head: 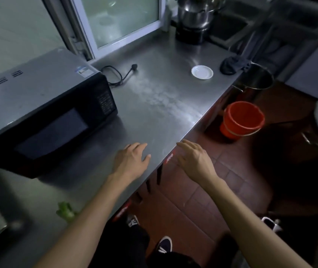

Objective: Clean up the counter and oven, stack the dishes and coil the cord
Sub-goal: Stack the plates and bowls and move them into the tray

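Observation:
A black and grey microwave oven [44,111] stands on the left of the steel counter [160,105], door closed. Its black cord [115,75] lies loosely looped behind its right side, plug end pointing right. A small white saucer [202,72] sits at the far right of the counter, and a dark cloth [231,64] lies beyond it at the counter's edge. My left hand [132,161] hovers flat over the counter near its front edge, fingers relaxed, holding nothing. Just off the counter's edge, my right hand [195,159] is also empty with fingers extended.
A steel pot [195,12] stands on a black burner at the back by the window. A green vegetable piece [66,210] lies on the counter near my left arm. On the red tile floor are a red bucket [241,119] and a steel pot [256,78].

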A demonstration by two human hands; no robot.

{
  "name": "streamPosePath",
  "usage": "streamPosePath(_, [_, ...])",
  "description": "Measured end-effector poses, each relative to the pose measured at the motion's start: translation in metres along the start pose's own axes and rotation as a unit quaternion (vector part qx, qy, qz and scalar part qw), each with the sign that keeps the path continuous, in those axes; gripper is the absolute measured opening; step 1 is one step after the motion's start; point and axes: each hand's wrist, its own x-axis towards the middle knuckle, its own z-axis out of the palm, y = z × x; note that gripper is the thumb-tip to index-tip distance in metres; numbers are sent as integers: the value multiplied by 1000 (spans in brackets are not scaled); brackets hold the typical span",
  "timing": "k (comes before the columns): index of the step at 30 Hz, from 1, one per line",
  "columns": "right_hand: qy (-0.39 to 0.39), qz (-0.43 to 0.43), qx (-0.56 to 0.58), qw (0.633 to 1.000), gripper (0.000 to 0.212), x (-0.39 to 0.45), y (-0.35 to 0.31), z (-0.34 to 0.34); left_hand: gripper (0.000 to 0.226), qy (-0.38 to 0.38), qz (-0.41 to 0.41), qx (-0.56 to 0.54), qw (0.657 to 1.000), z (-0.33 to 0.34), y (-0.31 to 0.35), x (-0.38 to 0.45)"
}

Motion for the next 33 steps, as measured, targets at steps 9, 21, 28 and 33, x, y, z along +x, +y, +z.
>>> streamPosePath(9, [7, 33, -7, 999, 46, 46, 30, 0, 50, -19, 38, -32, 999, 10, 20, 83])
streamPosePath(21, [43, 83, -3, 996, 52, 105, 78, -43, 50, -49, 124, -32, 991, 14, 85, 185])
streamPosePath(28, [51, 134, 13, 990, 61, 115, 170, -84, 49, -78, 171, -3, 982, 39, 180, 235])
streamPosePath(33, [52, 128, 19, 990, 61, 132, 236, -124, 50, -81, 179, 25, 980, 47, 251, 273])
